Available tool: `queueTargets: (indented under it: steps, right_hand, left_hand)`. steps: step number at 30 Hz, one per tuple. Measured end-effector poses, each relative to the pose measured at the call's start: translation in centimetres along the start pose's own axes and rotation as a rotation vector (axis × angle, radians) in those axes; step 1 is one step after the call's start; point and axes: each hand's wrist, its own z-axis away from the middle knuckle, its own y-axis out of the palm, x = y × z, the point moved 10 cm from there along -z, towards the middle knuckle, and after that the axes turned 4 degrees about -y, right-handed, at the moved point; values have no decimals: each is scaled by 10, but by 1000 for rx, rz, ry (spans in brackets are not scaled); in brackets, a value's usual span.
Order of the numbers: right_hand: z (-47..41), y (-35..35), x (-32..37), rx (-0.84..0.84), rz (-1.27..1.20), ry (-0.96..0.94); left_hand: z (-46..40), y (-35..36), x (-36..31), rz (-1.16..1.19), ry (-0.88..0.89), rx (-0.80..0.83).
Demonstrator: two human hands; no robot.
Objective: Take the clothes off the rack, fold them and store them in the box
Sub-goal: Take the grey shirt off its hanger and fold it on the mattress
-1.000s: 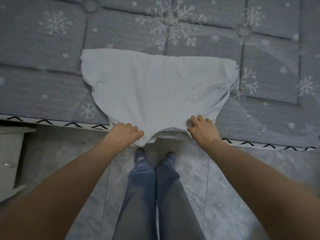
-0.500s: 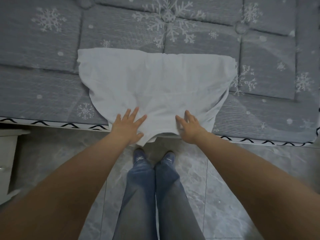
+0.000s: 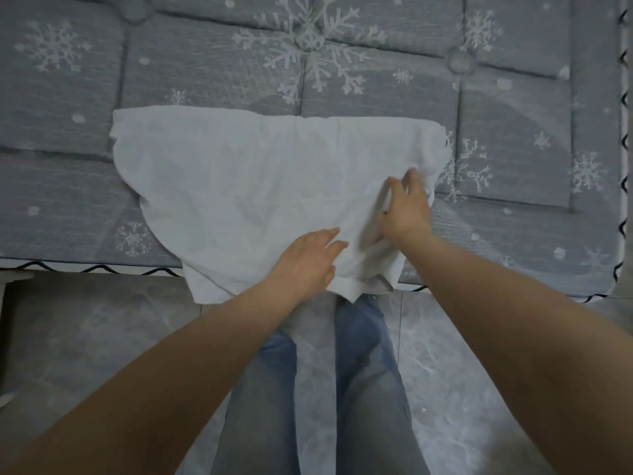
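Note:
A white garment [image 3: 246,186] lies spread on the grey snowflake mattress [image 3: 513,166], its near end hanging over the mattress edge. My left hand [image 3: 308,262] rests flat on the near middle of the garment, fingers apart and pointing right. My right hand [image 3: 406,207] is at the garment's right side, fingers curled into the cloth near its right edge; whether it pinches the cloth is unclear. The rack and the box are out of view.
The mattress edge with black zigzag trim [image 3: 102,267] runs across the view. Below it is a grey marble-look tiled floor [image 3: 462,389]. My legs in blue jeans [image 3: 359,389] stand against the bed. A pale piece of furniture [image 3: 5,337] shows at the far left.
Both hands let go of the garment's near hem, flattened on the cloth, then moved right: the left to the near middle, the right up to the right edge. The view shifted left.

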Motion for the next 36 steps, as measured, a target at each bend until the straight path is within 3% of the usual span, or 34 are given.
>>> queueTargets:
  steps: [5,10,15,18,21,24,28,36]
  right_hand:
    - [-42,-32,-19,-67,46,-73]
    - [-81,-37,-48,30,-156,-129]
    - [-111,-34,-63,161,23,-249]
    - [-123,-50,-63,109,169,-311]
    - [-138,-72,-52,-32,98,-367]
    - [-158,-61,-43,57,-39,-350]
    - [-169,-50,-39,80,93,-342]
    - [-163,-70,-27,146,18,-303]
  left_hand:
    - [-52,-6,-41,-67,-93,-73]
    - [-105,10,-73,-31,-259,-2]
    - [-139,26,-85,12,-414,90]
    - [-142,40,-95,-58,-416,104]
    - [-140,54,-98,-76,-488,103]
    - [-145,57,-96,-85,-523,49]
    - [-143,61,-96,-24,-573,11]
    - [-119,40,-81,20,-647,-21]
